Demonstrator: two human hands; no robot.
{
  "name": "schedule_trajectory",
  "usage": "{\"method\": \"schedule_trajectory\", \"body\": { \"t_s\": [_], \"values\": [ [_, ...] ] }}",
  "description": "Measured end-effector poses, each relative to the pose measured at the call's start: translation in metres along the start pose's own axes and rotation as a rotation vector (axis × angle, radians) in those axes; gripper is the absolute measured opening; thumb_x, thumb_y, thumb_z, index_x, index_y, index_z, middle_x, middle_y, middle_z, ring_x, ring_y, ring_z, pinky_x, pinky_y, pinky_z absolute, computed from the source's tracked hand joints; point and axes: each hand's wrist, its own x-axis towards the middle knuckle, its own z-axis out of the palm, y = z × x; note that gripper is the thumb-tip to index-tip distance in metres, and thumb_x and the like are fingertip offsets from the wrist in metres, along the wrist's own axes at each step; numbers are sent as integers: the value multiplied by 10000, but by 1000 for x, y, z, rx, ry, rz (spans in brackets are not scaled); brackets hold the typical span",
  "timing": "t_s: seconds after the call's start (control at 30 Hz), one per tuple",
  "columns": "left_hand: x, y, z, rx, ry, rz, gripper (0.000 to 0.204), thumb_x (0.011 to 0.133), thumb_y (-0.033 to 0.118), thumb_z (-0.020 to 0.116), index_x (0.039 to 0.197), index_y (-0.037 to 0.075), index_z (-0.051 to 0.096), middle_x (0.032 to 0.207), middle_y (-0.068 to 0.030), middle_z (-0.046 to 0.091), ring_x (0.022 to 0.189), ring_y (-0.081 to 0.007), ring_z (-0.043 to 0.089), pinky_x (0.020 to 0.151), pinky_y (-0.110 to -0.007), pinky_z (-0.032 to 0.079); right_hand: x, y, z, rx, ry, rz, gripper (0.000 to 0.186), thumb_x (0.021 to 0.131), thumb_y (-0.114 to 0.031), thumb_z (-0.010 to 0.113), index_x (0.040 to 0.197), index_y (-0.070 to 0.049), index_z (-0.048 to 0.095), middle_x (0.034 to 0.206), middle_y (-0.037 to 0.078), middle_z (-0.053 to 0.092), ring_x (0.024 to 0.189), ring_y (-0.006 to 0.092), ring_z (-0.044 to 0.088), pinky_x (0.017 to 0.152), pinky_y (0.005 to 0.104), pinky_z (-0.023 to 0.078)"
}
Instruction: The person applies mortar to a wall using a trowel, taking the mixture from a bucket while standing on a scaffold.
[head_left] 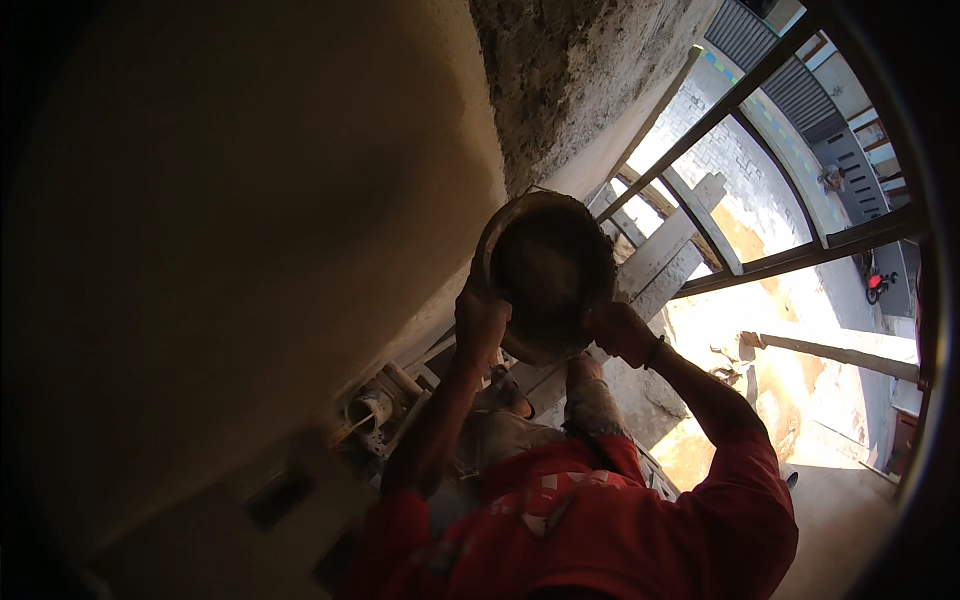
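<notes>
Shadow partly obscures the bowl [545, 343] beside the left hand [482, 322]. Far beyond the right hand [622, 333], a red object [880, 281] is indistinct.

Worn are a red short-sleeved shirt [620, 530] with white print [573, 482], pale trousers [598, 408] and a dark wristband [655, 352].

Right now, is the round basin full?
No, the basin isn't full: inner wall shows below its rim; too dark to tell what's at the bottom.

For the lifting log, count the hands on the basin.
2: the left hand at the lower left of the basin, the right hand at its lower right.
</notes>
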Motion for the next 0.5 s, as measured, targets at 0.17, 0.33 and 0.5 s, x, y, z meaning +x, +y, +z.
{"method": "schedule_trajectory", "body": {
  "t_s": [0.17, 0.33, 0.5],
  "values": [
    [-11, 8, -16, 7, 5, -58, 716, 563, -59, 513, 1279, -38, 481, 1121, -128, 614, 977, -233, 609, 836, -287, 482, -20, -14, 13, 62, 79, 27, 232, 936, -262, 563, 867, -45, 605, 620, -3, 532, 523, 76, 527, 451, 251, 433],
    [-20, 24, -12, -230, 50, -40, 554, 583, -65, 522, 1136, -49, 546, 941, -58, 578, 817, -168, 559, 720, -263, 466, -33, -30, 14, 224, 72, 49, 237, 949, -280, 532, 918, -53, 594, 658, 8, 549, 577, 82, 548, 490, 255, 449],
    [-21, 24, -14, -308, 80, 1, 491, 574, -61, 546, 1065, -34, 566, 896, -44, 567, 780, -148, 537, 660, -266, 446, -54, -42, 32, 696, 29, -119, 297, 966, -234, 456, 1188, -53, 535, 790, 59, 595, 603, 146, 587, 559, 284, 508]
  ]
}}
